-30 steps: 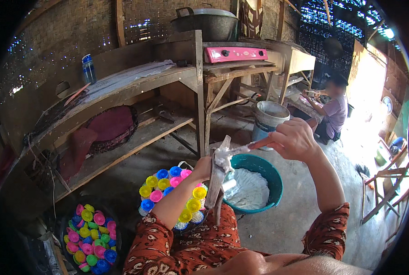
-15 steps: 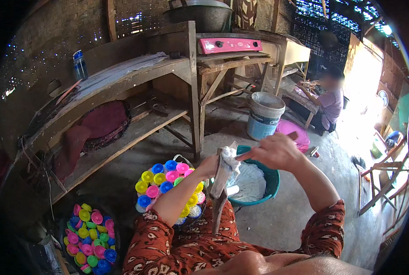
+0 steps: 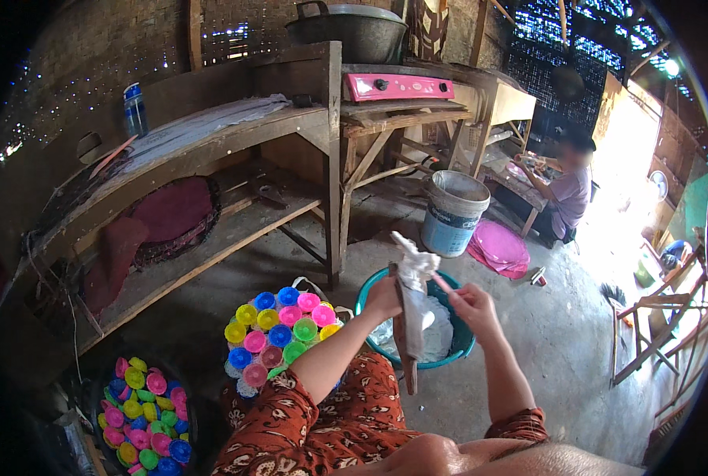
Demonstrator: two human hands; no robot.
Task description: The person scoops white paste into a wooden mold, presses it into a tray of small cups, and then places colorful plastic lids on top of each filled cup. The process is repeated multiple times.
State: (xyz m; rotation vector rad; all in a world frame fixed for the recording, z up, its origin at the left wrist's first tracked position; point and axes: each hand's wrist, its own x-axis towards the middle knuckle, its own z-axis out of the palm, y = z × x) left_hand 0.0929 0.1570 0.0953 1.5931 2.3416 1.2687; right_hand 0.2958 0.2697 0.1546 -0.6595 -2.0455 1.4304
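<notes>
My left hand point(image 3: 384, 297) is wrapped round a long, narrow wooden tool point(image 3: 409, 325), held upright above a teal basin point(image 3: 470, 347). Sticky white dough point(image 3: 417, 263) is heaped on the tool's top end. In my right hand point(image 3: 476, 308) is a thin pinkish stick point(image 3: 444, 281), its far end touching the dough. More of the white mass point(image 3: 439, 337) lies in the basin, partly hidden by the tool. Left of my left forearm stand small round moulds point(image 3: 281, 336) in several colours, grouped together.
A second heap of coloured moulds point(image 3: 149, 412) fills a dark container at lower left. Beyond the basin are a white-and-blue bucket point(image 3: 454, 226) and pink round sheets point(image 3: 500, 247). A wooden shelf point(image 3: 235, 135) runs along the left. Another person point(image 3: 566, 190) sits at a low table farther back.
My right hand has come down and to the right, with the stick now below the dough's top. The wooden tool has shifted right, over the basin, with my left hand.
</notes>
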